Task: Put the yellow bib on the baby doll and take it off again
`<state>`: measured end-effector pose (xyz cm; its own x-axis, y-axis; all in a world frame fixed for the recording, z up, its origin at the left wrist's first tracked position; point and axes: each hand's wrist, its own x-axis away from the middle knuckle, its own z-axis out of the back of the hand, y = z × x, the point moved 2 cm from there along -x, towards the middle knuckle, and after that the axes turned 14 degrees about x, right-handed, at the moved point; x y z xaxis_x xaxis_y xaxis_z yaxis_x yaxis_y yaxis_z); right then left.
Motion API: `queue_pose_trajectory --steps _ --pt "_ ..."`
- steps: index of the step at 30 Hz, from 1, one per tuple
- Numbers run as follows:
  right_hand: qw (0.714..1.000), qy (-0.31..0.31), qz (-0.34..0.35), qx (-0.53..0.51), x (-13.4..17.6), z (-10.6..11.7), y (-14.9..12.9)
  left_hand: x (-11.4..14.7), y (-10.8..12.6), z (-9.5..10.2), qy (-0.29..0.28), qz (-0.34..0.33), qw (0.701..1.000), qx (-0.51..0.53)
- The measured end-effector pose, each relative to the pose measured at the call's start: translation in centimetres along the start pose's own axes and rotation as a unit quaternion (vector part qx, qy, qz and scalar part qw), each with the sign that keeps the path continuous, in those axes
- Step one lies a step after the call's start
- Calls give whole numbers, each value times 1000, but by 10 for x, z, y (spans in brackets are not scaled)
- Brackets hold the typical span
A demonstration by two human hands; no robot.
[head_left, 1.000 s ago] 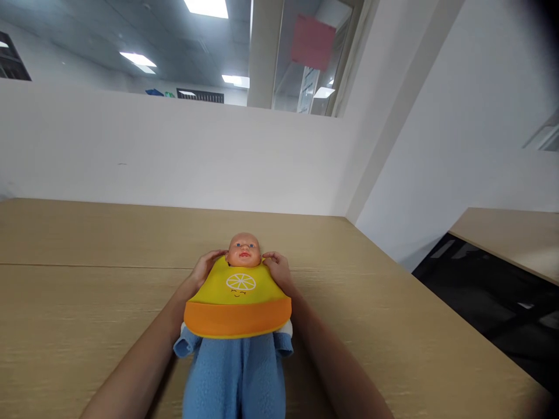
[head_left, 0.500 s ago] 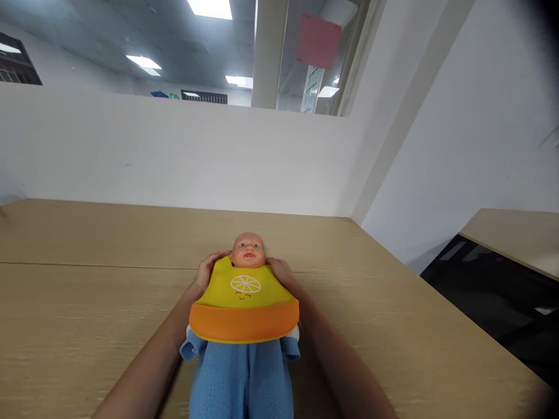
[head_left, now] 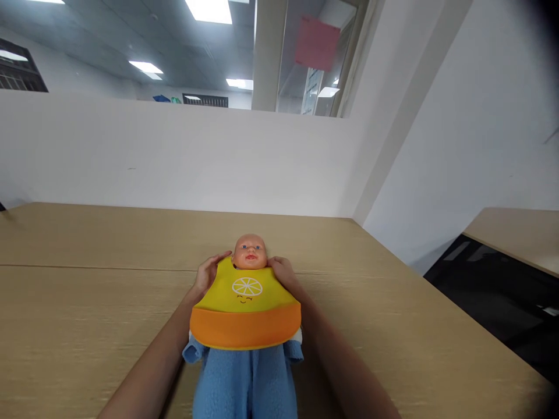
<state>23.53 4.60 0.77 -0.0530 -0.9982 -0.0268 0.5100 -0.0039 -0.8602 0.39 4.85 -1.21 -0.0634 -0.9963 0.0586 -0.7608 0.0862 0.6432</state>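
Observation:
A baby doll (head_left: 250, 250) in blue fleece clothes lies face up on the table. Over its chest is a yellow bib (head_left: 244, 298) with a white citrus slice, a small smiling face and an orange catch pocket along the bottom. My left hand (head_left: 208, 272) grips the bib's upper edge at one side of the doll's neck. On the other side, my right hand (head_left: 283, 272) is closed at the bib's neck edge. Some fingertips of both hands are hidden behind the neck and bib, and so are the bib's neck ends.
The wooden table (head_left: 109, 314) has a seam running across it and meets a white wall (head_left: 196, 157) at the back. Above are glass panes and a pink sheet (head_left: 317, 43). At the right stands another table (head_left: 519, 233) with a dark panel.
The view has shifted slightly, so everything sits a little lower and further right. Both hands stay at the bib's neck, with hardly any movement.

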Motion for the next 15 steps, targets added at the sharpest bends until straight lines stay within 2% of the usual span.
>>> queue_pose_trajectory --steps 6,10,15 --pt "999 32 17 4 2 3 -9 5 1 0 -43 43 998 13" --pt "999 45 -6 -16 0 1 -5 4 0 0 -65 75 994 40" --pt "991 -65 -6 -113 -1 -8 5 3 -1 1 -48 76 995 36"
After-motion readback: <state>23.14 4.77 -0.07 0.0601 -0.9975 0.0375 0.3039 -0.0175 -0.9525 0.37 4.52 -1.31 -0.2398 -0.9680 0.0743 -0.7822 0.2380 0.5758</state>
